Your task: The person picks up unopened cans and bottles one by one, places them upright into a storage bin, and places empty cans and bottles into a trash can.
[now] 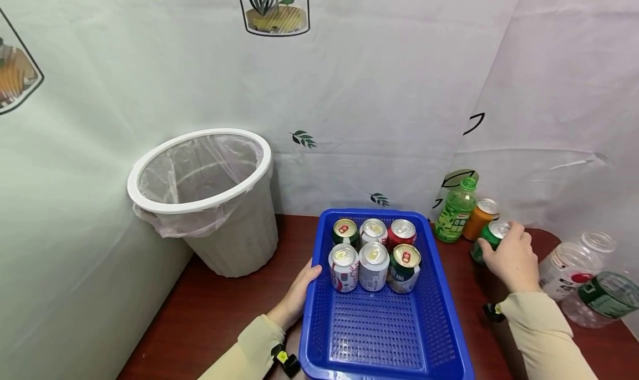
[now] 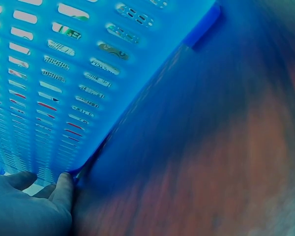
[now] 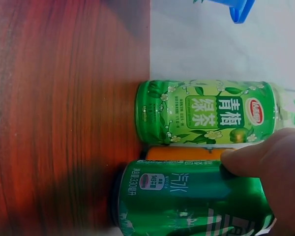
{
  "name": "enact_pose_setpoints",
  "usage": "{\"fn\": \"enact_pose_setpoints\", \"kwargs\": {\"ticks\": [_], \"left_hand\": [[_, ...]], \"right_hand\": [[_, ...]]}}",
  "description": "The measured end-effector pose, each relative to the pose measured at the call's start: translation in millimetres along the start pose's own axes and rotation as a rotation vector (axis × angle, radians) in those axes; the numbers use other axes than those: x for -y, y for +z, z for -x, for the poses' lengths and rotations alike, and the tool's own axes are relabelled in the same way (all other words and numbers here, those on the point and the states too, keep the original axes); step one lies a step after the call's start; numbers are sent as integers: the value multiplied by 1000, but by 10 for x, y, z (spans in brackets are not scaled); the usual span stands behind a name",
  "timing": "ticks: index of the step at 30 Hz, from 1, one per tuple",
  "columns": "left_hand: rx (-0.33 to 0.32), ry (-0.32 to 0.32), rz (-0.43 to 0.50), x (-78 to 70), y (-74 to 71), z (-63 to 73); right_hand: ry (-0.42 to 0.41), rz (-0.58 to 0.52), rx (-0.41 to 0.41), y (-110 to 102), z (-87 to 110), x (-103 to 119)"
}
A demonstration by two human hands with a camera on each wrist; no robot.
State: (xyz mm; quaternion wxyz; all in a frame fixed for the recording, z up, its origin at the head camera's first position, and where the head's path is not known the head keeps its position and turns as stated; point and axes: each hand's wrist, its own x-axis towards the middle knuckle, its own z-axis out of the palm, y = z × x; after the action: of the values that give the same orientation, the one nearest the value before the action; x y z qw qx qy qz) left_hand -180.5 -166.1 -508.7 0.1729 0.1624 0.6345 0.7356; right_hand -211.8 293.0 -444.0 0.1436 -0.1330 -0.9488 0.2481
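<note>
A blue perforated plastic basket [image 1: 444,308] holds several upright drink cans [image 1: 373,266] at its far end. My left hand [image 1: 295,295] grips the basket's left side, thumb up at the rim; in the left wrist view its fingers [image 2: 64,189] reach the perforated wall. To the right of the basket, my right hand [image 1: 514,258] holds a green soda can [image 1: 491,236] near its top, thumb [image 3: 246,160] on its side. Right behind that can stand an orange can [image 1: 479,219] and a green tea bottle [image 1: 455,213] with green label.
A grey trash bin [image 1: 234,241] with a clear liner and white rim stands left of the basket. Clear plastic containers [image 1: 569,266], one with a green label [image 1: 611,297], stand right of my right wrist. A white patterned cloth [image 1: 374,91] hangs behind the reddish-brown table [image 1: 199,319].
</note>
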Motion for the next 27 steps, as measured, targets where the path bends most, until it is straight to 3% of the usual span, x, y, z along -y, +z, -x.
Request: {"fn": "enact_pose_setpoints", "kwargs": {"ticks": [27], "left_hand": [[-10, 0, 17, -2, 23, 12]], "right_hand": [[-173, -7, 1, -159, 396, 13]]}}
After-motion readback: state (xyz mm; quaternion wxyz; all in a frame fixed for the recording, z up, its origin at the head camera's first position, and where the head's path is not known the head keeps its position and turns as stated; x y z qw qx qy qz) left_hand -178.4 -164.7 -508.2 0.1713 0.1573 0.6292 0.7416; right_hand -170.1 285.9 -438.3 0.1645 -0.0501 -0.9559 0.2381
